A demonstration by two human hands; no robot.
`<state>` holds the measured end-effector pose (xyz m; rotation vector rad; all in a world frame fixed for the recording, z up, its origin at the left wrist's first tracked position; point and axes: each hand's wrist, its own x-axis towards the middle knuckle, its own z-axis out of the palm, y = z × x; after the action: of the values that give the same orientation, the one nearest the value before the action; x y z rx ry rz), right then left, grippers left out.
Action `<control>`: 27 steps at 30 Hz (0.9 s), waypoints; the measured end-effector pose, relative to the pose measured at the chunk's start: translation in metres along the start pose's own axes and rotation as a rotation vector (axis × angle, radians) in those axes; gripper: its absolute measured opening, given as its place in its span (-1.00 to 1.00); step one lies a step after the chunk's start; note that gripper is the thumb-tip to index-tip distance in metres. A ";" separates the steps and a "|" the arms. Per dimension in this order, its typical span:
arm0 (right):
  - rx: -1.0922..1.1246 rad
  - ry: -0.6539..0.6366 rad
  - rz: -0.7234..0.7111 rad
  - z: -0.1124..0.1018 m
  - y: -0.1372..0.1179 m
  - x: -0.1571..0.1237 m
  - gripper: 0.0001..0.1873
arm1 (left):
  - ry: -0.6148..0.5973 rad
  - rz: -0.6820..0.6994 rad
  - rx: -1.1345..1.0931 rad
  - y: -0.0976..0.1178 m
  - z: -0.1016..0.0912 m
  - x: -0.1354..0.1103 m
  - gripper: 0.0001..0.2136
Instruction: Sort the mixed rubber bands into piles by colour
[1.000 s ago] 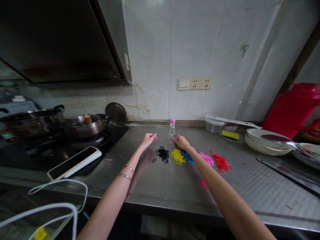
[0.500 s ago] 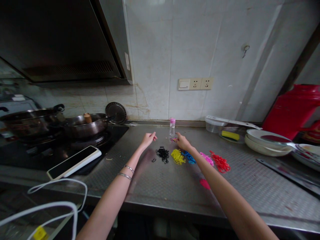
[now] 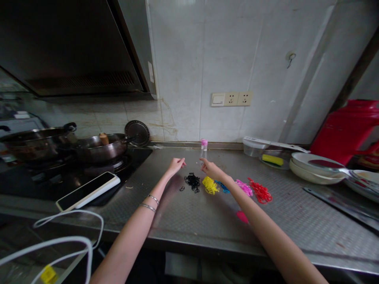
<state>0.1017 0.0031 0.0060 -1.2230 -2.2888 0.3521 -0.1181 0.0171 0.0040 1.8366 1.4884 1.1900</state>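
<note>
My left hand [image 3: 177, 164] is closed above the counter, thumb and fingers pressed together; what is between them, if anything, is too small to make out. Facing it, my right hand [image 3: 211, 169] has its index finger pointing left and its other fingers curled in. Just behind the right hand stands a small clear bottle [image 3: 204, 146] with a pink cap, partly covered by the fingers. Nearer to me lie small piles of rubber bands: black [image 3: 193, 182], yellow [image 3: 210, 185], blue [image 3: 224, 187], pink [image 3: 244, 187] and red [image 3: 260, 191]. My right forearm partly hides the blue and pink piles.
A phone on a white power bank [image 3: 89, 191] lies at the stove's edge, a white cable [image 3: 71, 213] nearby. Pans [image 3: 102, 149] stand on the stove. Bowls [image 3: 316, 169], a yellow sponge [image 3: 272, 160], a knife [image 3: 340, 207] and a red thermos [image 3: 343, 132] are on the right.
My right hand has shifted slightly left, in front of the bottle. The small coloured bands seen at its fingertips are now out of sight. My left hand has stayed in place.
</note>
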 end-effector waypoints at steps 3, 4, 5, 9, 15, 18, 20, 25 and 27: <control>0.002 0.081 0.021 -0.016 0.019 -0.009 -0.52 | -0.010 -0.012 0.024 0.002 0.004 0.000 -0.63; 0.002 0.103 0.040 -0.021 0.025 -0.012 -0.52 | -0.014 -0.012 0.029 0.002 0.006 0.000 -0.65; 0.007 0.124 0.060 -0.024 0.031 -0.016 -0.51 | -0.019 -0.009 0.032 0.002 0.009 0.001 -0.66; 0.014 0.204 0.161 -0.031 0.048 -0.031 -0.51 | -0.069 0.014 0.059 -0.002 0.023 0.003 -0.71; -0.078 0.236 0.214 -0.036 0.055 -0.043 -0.52 | -0.139 0.047 0.188 -0.001 0.045 0.016 -0.77; -0.117 0.229 0.240 -0.039 0.053 -0.045 -0.53 | -0.140 0.067 0.252 0.004 0.056 0.029 -0.79; -0.133 0.221 0.261 -0.040 0.050 -0.046 -0.53 | -0.137 0.068 0.288 0.008 0.064 0.039 -0.81; -0.142 0.215 0.274 -0.043 0.043 -0.048 -0.56 | -0.138 0.025 0.358 0.015 0.088 0.053 -0.84; -0.157 0.216 0.275 -0.044 0.041 -0.050 -0.57 | -0.134 0.005 0.368 0.015 0.097 0.054 -0.84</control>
<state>0.1775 -0.0154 0.0079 -1.5793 -1.9986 0.1291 -0.0264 0.0779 -0.0153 2.1092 1.7117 0.8143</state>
